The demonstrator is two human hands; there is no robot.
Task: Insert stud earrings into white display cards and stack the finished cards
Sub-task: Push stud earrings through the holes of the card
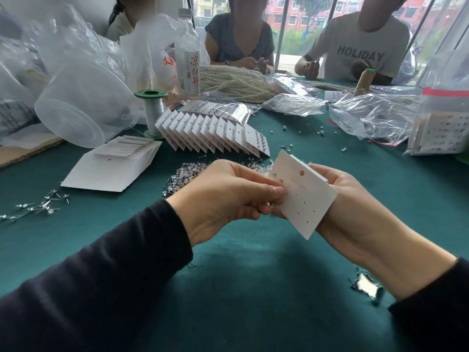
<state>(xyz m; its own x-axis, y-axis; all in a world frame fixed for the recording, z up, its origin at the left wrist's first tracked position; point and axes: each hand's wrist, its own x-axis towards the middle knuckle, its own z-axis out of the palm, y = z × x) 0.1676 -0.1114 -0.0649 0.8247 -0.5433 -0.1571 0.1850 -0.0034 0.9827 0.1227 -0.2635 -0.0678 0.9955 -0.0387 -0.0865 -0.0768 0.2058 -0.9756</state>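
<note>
Above the dark green felt desk (253, 262), close in front of you: one white rectangular paper display card (308, 199), held tilted with its punched face toward you.

Right hand (340, 196): fingers wrapped round the card's right edge from behind, palm backing it. The card is off the desk.

Left hand (225, 199): thumb and forefinger pinched tight at the card's left edge, apparently on a small silver stud earring (287, 186). Only a thin post shows; the head is hidden by your fingertips.

Card status: two studs look seated near the upper left corner, and several small holes lower down are empty. Judged early in this card.

Handling, card: light and thin, stiff enough to hold flat but likely to crease if squeezed mid-face. Grip it by the edges and keep fingers behind the hole you are filling so it does not bow away from the post.

Handling, stud: tiny, smooth metal, easily dropped, and the post probably bends. Pinch it at the head and drive it straight.

Supply: a heap of loose silver studs (187, 176) lies just beyond your left hand. A fanned row of filled white cards (215, 133) stands further back, and a flat stack of blank white cards (114, 166) lies to the left.
</note>
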